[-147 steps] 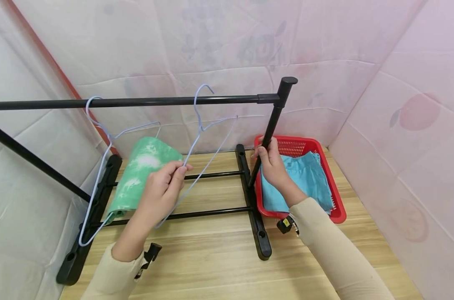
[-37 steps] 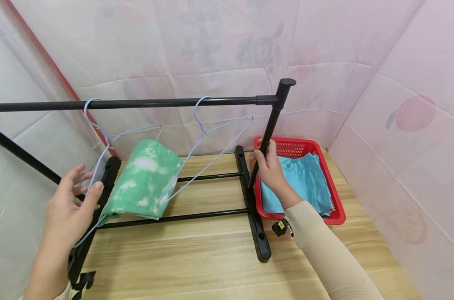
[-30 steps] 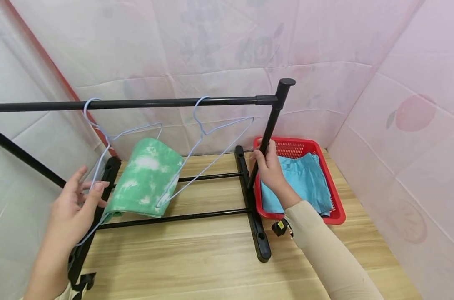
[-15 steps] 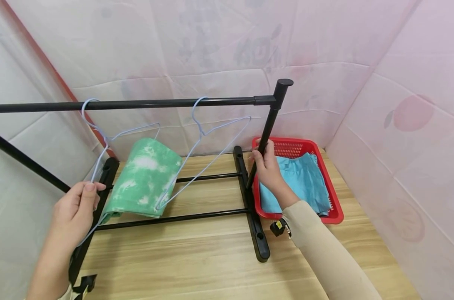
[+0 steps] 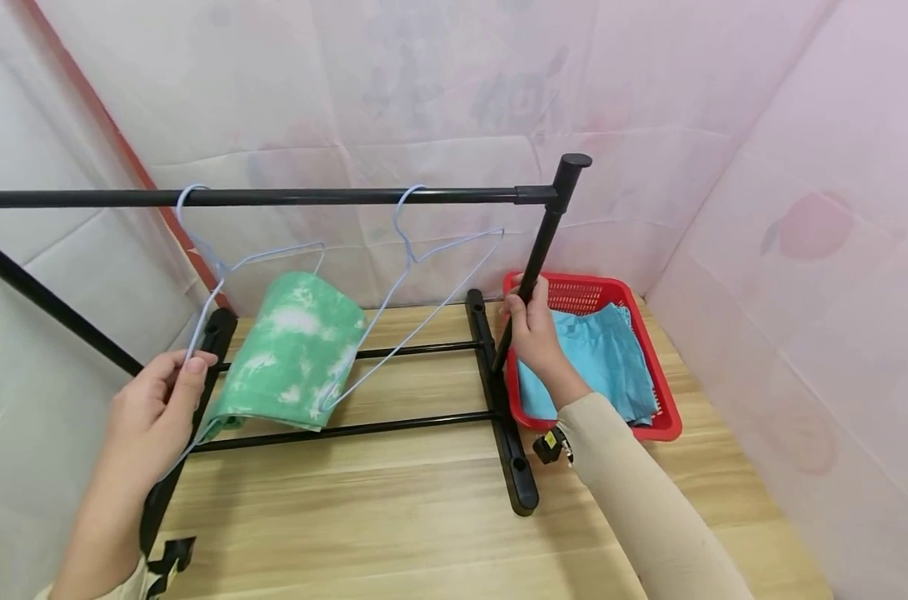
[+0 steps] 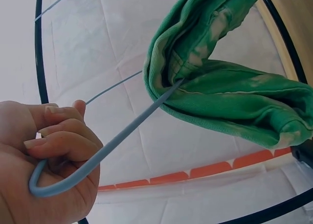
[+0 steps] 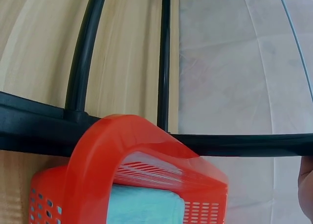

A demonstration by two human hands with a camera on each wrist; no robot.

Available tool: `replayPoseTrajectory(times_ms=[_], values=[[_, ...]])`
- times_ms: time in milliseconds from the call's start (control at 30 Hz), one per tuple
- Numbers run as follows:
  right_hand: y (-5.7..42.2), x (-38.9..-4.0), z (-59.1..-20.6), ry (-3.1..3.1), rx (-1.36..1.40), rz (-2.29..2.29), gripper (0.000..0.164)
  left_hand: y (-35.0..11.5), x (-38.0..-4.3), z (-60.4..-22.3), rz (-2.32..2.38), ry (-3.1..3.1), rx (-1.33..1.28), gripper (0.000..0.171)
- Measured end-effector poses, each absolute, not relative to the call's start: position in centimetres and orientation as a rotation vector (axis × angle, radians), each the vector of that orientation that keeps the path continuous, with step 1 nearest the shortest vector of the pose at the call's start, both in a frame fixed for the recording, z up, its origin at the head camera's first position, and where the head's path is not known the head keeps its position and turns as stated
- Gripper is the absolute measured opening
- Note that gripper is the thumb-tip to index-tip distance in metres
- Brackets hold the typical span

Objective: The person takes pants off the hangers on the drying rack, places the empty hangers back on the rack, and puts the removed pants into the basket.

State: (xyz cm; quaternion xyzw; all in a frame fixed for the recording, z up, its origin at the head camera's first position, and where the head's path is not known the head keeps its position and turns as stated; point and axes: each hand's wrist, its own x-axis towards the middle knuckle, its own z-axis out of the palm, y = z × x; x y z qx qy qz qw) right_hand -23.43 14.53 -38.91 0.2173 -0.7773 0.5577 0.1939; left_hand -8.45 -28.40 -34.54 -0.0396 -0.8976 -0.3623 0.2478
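Observation:
A blue wire hanger (image 5: 201, 329) hooks over the black rail (image 5: 296, 197) at the left. Folded over its lower bar is a green and white tie-dyed garment (image 5: 292, 354), whose layers show in the left wrist view. My left hand (image 5: 150, 417) pinches the near side of this hanger, and the bent wire corner (image 6: 51, 189) crosses its palm. A second blue hanger (image 5: 385, 302) hangs bare further right. My right hand (image 5: 538, 337) grips the rack's right upright post (image 5: 541, 250); the right wrist view catches only a bit of that hand.
Behind the right post stands a red basket (image 5: 667, 392) holding folded light-blue cloth (image 5: 604, 358). The rack's black feet (image 5: 510, 450) and lower crossbars (image 5: 416, 422) rest on a wooden table (image 5: 364, 517). Pale printed sheets (image 5: 454, 92) enclose the back and sides.
Earlier my left hand held the right hanger by its side; that hanger now hangs released on the rail. My left hand moved left, and its spread fingers closed on the left hanger's wire.

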Motion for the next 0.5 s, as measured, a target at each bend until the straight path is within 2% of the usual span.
replayPoseTrajectory(times_ms=[500], values=[[14.29, -23.36, -38.94, -2.191, 0.574, 1.611, 0.025, -28.43, -8.22, -34.09, -0.976, -2.499, -0.084, 0.028]])
